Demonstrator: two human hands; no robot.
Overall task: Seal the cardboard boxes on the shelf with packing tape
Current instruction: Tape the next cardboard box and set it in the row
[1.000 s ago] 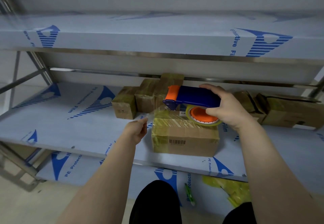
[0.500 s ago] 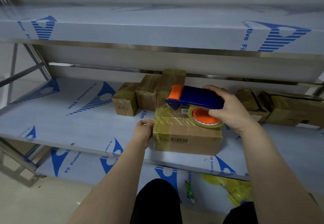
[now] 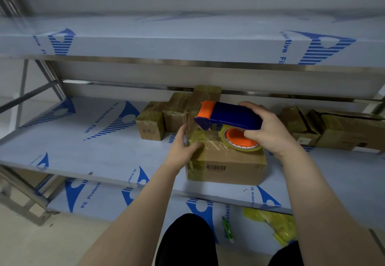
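A cardboard box (image 3: 231, 164) with a barcode and yellowish tape on its left end sits near the front of the middle shelf (image 3: 87, 153). My right hand (image 3: 268, 128) grips a blue and orange tape dispenser (image 3: 227, 116) just above the box, its tape roll (image 3: 239, 138) over the box top. My left hand (image 3: 183, 144) holds the box's top left corner, thumb on top and fingers along the side, where a stretch of clear tape runs up to the dispenser.
Three taped boxes (image 3: 177, 113) stand clustered behind the front box. More boxes (image 3: 333, 128) lie at the right of the shelf. The upper shelf (image 3: 187, 42) overhangs close above. On the lower shelf lie yellow crumpled tape (image 3: 273, 226) and a green pen-like tool (image 3: 228, 227).
My left hand moved right from the shelf beside the box onto the box's top left corner. The dispenser stayed over the box top.
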